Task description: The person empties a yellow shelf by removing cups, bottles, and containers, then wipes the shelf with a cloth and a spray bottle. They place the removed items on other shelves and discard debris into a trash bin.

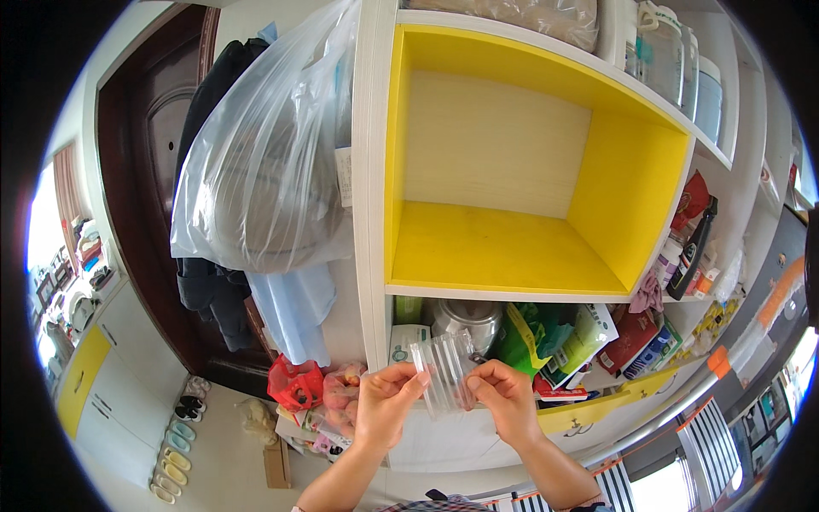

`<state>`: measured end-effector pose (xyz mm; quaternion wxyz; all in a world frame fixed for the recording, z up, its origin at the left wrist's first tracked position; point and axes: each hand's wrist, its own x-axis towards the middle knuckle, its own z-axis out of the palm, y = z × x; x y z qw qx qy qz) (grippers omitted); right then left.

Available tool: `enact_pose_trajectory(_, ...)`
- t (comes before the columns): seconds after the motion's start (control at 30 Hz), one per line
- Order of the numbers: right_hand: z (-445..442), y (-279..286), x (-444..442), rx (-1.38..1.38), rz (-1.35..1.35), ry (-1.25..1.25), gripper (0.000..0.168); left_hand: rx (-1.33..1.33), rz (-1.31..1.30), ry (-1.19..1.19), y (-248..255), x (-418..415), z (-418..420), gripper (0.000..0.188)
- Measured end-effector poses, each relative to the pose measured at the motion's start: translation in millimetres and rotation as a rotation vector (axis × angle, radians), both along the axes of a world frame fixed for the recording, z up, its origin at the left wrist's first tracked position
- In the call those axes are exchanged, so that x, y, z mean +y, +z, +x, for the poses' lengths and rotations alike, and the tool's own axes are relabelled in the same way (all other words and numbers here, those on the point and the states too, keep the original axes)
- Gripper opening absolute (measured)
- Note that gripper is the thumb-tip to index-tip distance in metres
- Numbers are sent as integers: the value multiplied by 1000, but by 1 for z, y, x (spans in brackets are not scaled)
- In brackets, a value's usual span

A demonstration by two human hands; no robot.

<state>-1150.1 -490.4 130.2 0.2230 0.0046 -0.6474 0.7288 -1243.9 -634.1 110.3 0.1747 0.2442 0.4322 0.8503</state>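
Between my two hands is a clear plastic piece (446, 371) with several ridges, perhaps a set of transparent strips. My left hand (387, 397) pinches its left edge between thumb and fingers. At its right edge, my right hand (505, 397) grips it the same way. Both hands are in front of the lower shelf of a white cabinet. Behind the plastic piece stand a silver metal pot (466, 317) and a white box (408, 339), partly hidden by it. Above the hands is a yellow-lined cubby (505, 253).
A large clear plastic bag (269, 179) hangs at the left over dark clothing. Green bags (528, 336) and boxes fill the lower shelf. A yellow drawer (585, 413) sits to the right of my right hand. A red basket (295, 383) and bagged fruit (340, 398) lie left of my hands.
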Motion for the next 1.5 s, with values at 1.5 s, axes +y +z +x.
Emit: enact_pose_trajectory(1.5,-63,-119,-117,-81,190,228,5,-292,-128,320,-105,-110,26,21)
